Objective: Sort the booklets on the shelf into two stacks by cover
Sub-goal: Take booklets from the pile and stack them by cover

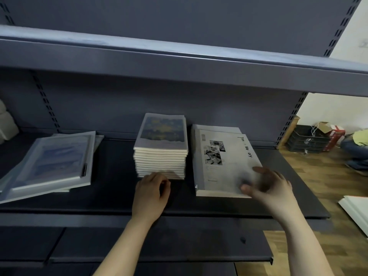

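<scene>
On white booklet [225, 156]: "Me ory"

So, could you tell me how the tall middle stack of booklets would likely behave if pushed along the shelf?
The tall stack holds many thin booklets, so it is probably heavy and may shear if pushed high. Its covers look smooth, so layers could slide; pushing low seems safer.

The dark grey shelf [111, 196] carries three lots of booklets. At 9 o'clock lies a loose, skewed pile with blue covers [53, 162]. At its middle stands a tall, neat stack with a yellow-and-blue cover [161, 148]. Just beside it, at 3 o'clock, lies a low stack with white covers [223, 162].
</scene>
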A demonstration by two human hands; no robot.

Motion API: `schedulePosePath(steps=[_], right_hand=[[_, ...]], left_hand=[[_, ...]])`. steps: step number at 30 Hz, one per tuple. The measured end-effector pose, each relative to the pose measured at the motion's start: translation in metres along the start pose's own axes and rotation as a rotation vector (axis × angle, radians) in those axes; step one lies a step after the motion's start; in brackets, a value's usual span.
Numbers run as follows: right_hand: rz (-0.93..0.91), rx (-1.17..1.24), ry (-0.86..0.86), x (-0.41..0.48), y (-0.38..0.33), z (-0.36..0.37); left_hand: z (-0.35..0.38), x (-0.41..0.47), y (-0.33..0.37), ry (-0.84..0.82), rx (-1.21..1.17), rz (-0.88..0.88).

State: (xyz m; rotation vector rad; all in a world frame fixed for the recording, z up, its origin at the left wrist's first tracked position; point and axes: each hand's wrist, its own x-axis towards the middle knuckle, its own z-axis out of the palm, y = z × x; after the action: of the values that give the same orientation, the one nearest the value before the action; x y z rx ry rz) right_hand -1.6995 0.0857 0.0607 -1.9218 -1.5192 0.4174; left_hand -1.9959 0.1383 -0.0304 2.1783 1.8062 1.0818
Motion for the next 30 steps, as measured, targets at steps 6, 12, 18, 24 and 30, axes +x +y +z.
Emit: schedulePosePath(steps=[6,12,18,24,30], right_hand=[[-0.059,-0.165,-0.029,0.005,-0.002,0.002],[-0.104,-0.047,0.005,0.023,0.001,0.011],[-0.140,-0.031,-0.004,0.037,-0.002,0.013],[-0.125,-0.006,-0.035,0.049,0.003,0.014],[-0.095,-0.076,0.026,0.046,0.002,0.018]], left_hand=[[0.001,0.000,0.000,-0.010,0.025,-0.003],[0.002,0.001,0.000,-0.014,0.021,-0.011],[0.003,0.000,-0.001,0.005,0.019,-0.006],[0.004,0.002,0.000,-0.005,0.029,-0.027],[0.001,0.002,0.003,-0.022,0.020,-0.024]])
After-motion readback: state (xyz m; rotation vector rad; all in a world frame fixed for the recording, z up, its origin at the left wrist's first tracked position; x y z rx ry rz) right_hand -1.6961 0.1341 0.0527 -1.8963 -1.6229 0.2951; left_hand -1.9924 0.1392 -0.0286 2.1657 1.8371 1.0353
